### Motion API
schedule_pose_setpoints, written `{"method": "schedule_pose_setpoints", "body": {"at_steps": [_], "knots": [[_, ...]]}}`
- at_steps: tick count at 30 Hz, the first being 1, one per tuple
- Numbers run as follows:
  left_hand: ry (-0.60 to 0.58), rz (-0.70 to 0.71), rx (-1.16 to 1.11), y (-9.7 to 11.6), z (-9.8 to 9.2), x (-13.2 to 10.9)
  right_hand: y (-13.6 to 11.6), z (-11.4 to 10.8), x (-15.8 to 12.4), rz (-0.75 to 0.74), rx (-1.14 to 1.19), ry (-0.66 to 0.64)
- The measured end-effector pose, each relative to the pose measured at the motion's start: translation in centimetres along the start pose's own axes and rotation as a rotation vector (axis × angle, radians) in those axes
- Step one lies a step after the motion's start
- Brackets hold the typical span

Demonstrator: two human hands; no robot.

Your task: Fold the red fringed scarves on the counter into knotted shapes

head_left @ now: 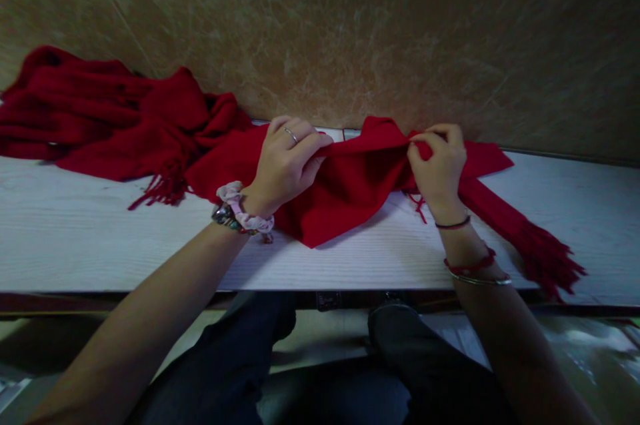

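A long red fringed cloth (345, 192) lies across the white wood-grain table (90, 225). My left hand (290, 158), with a ring on it, pinches the cloth's upper edge near the middle. To its right, my right hand (439, 162) pinches the same edge between thumb and fingers. The stretch between them is lifted a little and sags toward me in a point. One fringed end (547, 255) lies at the right, reaching the table's front edge. Crumpled red fabric (115, 112) is heaped at the left, with fringe hanging toward me.
A brown marbled wall (320, 32) rises directly behind the table. Below the front edge, my legs in dark trousers (220, 365) show. Clear plastic material (590, 358) is at the lower right, under table height.
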State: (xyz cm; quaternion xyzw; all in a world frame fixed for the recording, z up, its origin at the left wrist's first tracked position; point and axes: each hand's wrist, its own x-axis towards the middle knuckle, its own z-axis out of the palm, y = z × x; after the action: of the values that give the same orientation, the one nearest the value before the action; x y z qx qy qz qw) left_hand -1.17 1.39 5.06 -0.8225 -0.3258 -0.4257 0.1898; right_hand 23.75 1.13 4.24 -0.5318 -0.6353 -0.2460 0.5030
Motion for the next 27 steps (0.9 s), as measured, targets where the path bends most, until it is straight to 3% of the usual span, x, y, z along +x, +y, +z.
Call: {"method": "schedule_pose_setpoints", "body": {"at_steps": [3, 9, 13, 18, 23, 27], "knots": [[0.03, -0.036, 0.004, -0.5, 0.2, 0.0, -0.3, 0.5, -0.3, -0.003, 0.12, -0.067], [0.002, -0.142, 0.06, -1.4, 0.4, 0.2, -1.5, -0.1, -0.2, 0.027, 0.329, -0.061], [-0.026, -0.172, 0.071, -2.1, 0.7, 0.1, -1.5, 0.3, -0.6, 0.029, 0.383, -0.274], [-0.023, -0.175, 0.056, -2.5, 1.0, 0.0, -2.0, 0.7, -1.1, -0.124, 0.35, -0.531], [0.0, 0.02, -0.091, -0.9, 0.2, 0.0, -3.2, 1.1, -1.7, -0.181, 0.206, -0.486], [0.135, 0.085, -0.151, -0.4, -0.5, 0.0, -2.9, 1.3, -1.5, -0.151, 0.184, -0.435]]}}
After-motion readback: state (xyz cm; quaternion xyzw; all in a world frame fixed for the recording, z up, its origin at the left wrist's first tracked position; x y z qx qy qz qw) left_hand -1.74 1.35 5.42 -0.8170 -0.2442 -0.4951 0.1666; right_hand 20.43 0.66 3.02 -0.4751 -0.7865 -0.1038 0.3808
